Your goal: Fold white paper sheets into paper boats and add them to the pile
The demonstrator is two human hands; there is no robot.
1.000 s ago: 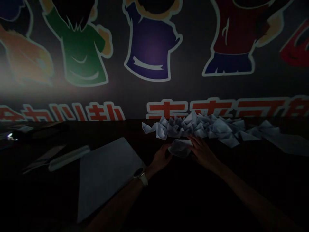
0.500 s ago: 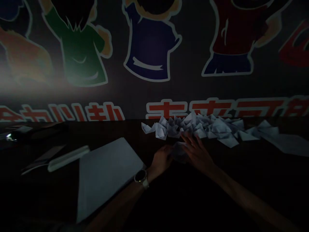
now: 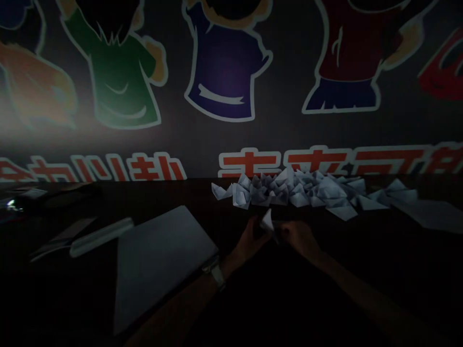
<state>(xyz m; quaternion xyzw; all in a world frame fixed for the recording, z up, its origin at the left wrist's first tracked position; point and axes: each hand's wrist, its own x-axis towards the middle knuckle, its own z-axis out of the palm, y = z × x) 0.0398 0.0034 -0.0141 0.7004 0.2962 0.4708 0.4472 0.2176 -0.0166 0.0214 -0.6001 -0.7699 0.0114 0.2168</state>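
**Two hands pinched a small folded paper above the dark table, just short of a heap of paper folds.**

The left hand (image 3: 251,239), a watch (image 3: 217,274) on its wrist, and the right hand (image 3: 298,238) both gripped the folded paper (image 3: 267,221) between them, fingers closed on its lower edge, though shadow hid the exact hold. Its long axis stood tilted upward, white point high, slightly nearer the left hand. Just beyond lay the heap (image 3: 289,190) of creased, sharp-peaked white paper shapes, spread along the table (image 3: 325,284). To the left lay a flat grey sheet (image 3: 162,270) and a pale bar (image 3: 101,237). Behind rose a mural (image 3: 224,62) of cartoon figures above red lettering.
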